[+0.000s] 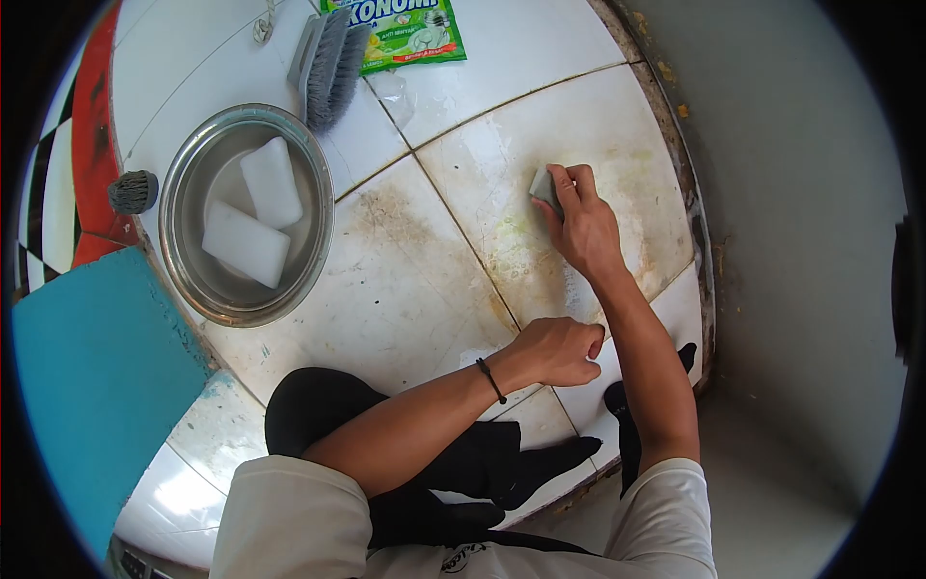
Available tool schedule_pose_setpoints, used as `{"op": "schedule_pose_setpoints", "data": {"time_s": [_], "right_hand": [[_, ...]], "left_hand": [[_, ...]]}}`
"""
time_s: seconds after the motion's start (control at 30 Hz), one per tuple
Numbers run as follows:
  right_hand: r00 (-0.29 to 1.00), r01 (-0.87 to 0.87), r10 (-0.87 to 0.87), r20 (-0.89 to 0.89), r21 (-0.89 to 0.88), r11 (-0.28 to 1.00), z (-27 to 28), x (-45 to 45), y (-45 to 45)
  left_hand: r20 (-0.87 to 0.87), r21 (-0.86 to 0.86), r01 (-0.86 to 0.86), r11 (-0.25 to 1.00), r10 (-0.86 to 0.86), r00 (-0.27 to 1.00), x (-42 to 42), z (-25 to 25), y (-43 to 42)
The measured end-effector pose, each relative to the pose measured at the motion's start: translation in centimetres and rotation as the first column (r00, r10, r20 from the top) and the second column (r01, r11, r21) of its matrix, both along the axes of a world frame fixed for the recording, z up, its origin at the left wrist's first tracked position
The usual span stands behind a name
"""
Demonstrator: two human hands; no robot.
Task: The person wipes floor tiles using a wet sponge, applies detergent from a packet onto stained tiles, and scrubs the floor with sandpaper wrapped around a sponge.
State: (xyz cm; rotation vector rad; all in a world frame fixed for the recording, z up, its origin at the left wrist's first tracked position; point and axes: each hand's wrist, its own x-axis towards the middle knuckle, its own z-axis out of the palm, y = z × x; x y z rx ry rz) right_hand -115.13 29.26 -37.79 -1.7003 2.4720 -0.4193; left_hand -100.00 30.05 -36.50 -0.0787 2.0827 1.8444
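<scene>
My right hand (585,224) grips a small grey sponge (544,187) between thumb and fingers. The sponge is pressed on a stained white floor tile (473,198) with brownish and yellowish marks. Nearer to me, my left hand (562,351) is curled into a loose fist above the tiles, with nothing visible in it. A dark cord bracelet (490,380) circles the left wrist. To the left, a round metal basin (170,217) contains two white sponge blocks (246,242), which lie at angles in it.
A grey-bristled brush (333,72) lies beyond the basin, beside a green detergent packet (410,37). Left of the basin sits a dark round scrubber (133,193). A blue block-like surface (106,362) occupies the lower left. Along the right runs a grey wall (801,222).
</scene>
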Motion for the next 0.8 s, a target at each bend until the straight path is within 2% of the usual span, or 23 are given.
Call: {"op": "schedule_pose_setpoints", "data": {"time_s": [0.13, 0.17, 0.27, 0.37, 0.43, 0.5, 0.57, 0.7, 0.8], "right_hand": [[0.976, 0.165, -0.167, -0.141, -0.027, 0.986, -0.8, -7.8, 1.0], [0.949, 0.231, -0.236, -0.208, -0.049, 0.972, -1.3, -10.1, 1.3], [0.884, 0.377, -0.386, -0.263, -0.084, 0.922, -1.3, -10.9, 0.5], [0.968, 0.223, -0.221, -0.119, 0.011, 0.975, -0.2, -4.1, -1.1], [0.997, -0.042, 0.046, -0.065, 0.057, 0.997, 0.4, 0.8, -1.4], [0.988, -0.140, 0.147, -0.051, 0.128, 0.982, 1.2, 2.9, -1.5], [0.985, -0.148, 0.154, -0.081, 0.084, 0.985, 1.3, 0.0, -1.5], [0.941, 0.212, -0.191, -0.281, 0.046, 0.976, -0.6, -10.5, -0.4], [0.926, 0.294, -0.287, -0.244, -0.007, 0.956, -1.2, -10.8, -0.4]], "left_hand": [[0.084, 0.097, 0.408, 0.908, -0.416, 0.905, 0.1, 2.3, -1.4], [0.090, 0.087, 0.446, 0.891, -0.453, 0.887, 0.1, 2.3, -1.3], [0.089, 0.067, 0.532, 0.844, -0.536, 0.840, 0.1, 1.8, -0.7], [0.059, 0.083, 0.587, 0.806, -0.592, 0.804, 0.2, 1.0, 0.1], [0.053, 0.128, 0.625, 0.770, -0.635, 0.771, 0.4, 0.8, 0.4], [0.069, 0.146, 0.704, 0.695, -0.717, 0.694, 0.3, 0.9, 0.7], [0.074, 0.158, 0.741, 0.653, -0.756, 0.650, 0.4, 1.0, 0.7], [0.063, 0.170, 0.722, 0.671, -0.738, 0.672, 0.3, 1.0, 0.3], [0.054, 0.169, 0.723, 0.669, -0.739, 0.671, 0.5, -0.1, 1.0]]}}
